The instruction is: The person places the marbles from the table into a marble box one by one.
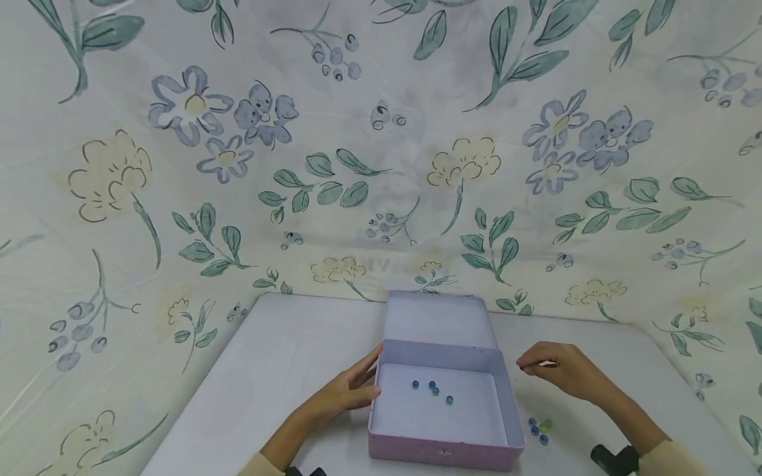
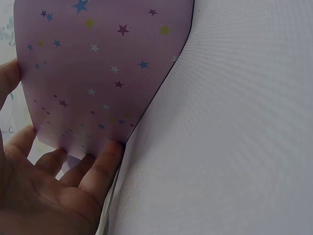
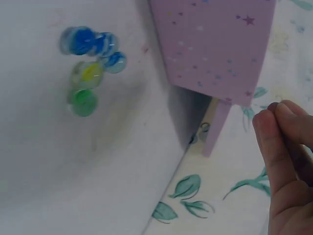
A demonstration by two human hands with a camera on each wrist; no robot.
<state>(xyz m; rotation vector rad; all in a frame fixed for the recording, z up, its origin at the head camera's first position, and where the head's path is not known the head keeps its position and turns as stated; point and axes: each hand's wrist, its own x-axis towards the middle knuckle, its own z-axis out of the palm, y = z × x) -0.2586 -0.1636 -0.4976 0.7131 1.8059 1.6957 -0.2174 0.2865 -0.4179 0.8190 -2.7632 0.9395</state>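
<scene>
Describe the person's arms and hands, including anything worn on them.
The left hand and right hand are ungloved. Both arms wear pale yellow, cream-toned sleeves: the left sleeve and the right sleeve. Black gear shows at the right cuff, and a smaller black piece by the left. No cables are visible.
</scene>
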